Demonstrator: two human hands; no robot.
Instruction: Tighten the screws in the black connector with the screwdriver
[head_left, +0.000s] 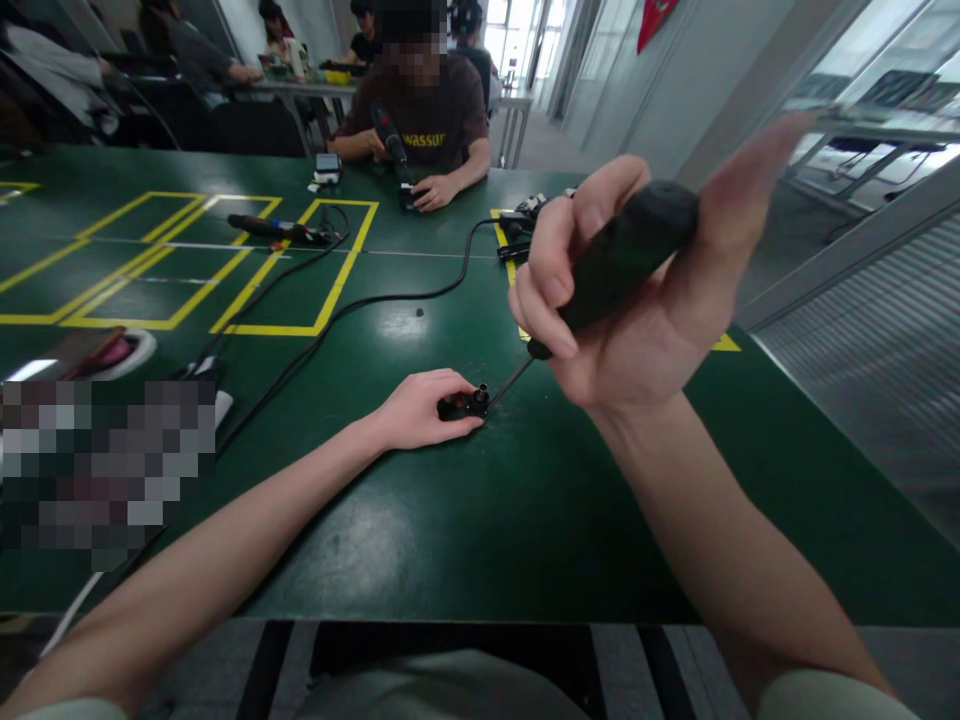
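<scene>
My left hand [424, 408] rests on the green table, thumb and fingers closed around a small black part [474, 400] with a short upright cylinder on it. In my right hand [637, 290] is a screwdriver [622, 260] with a thick dark handle, raised toward the camera. My fingers wrap the handle while the thumb points up and away. The thin shaft slants down to the left, and its tip meets the side of the black part. Exactly where the tip sits is too small to tell.
A black cable [375, 298] crosses the green table [450, 540]. Yellow tape outlines [281, 329] hold a corded power screwdriver [274, 228]. Dark parts [517, 225] lie beyond my right hand. Across the table a co-worker [450, 120] holds a power driver [390, 135]. A tape roll [139, 350] lies left.
</scene>
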